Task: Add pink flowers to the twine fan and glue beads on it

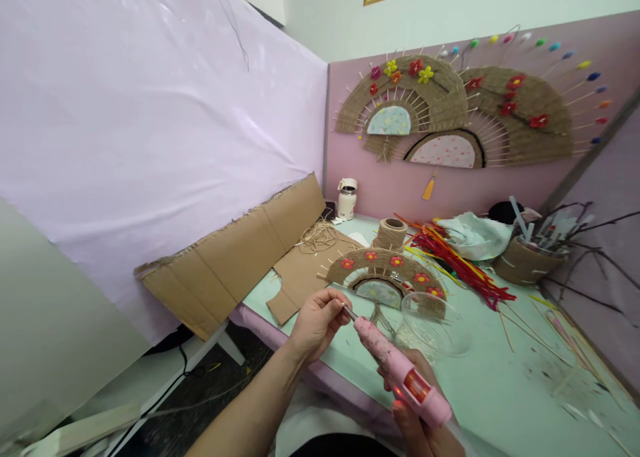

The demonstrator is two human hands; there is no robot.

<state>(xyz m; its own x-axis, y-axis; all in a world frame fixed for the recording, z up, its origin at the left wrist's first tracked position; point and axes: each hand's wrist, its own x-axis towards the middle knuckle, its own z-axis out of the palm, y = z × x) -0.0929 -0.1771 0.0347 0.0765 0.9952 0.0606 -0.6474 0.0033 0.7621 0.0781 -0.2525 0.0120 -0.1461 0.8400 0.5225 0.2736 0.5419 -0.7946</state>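
Observation:
My right hand (417,390) is wrapped round a pink glue gun (383,350), whose tip points up and to the left. At that tip, the thumb and forefinger of my left hand (320,320) pinch something too small to make out. Just beyond the hands lies a small twine fan (407,264) with red flowers and a pale green patterned centre. A clear plastic bowl (435,327) stands to the right of the glue gun, with small pale bits in it.
Brown cardboard (240,250) leans at the left. A twine spool (393,234), red pipe cleaners (460,264), a holder of tools (530,260) and a white bottle (347,200) stand or lie further back. Two large fans (540,104) hang on the pink board.

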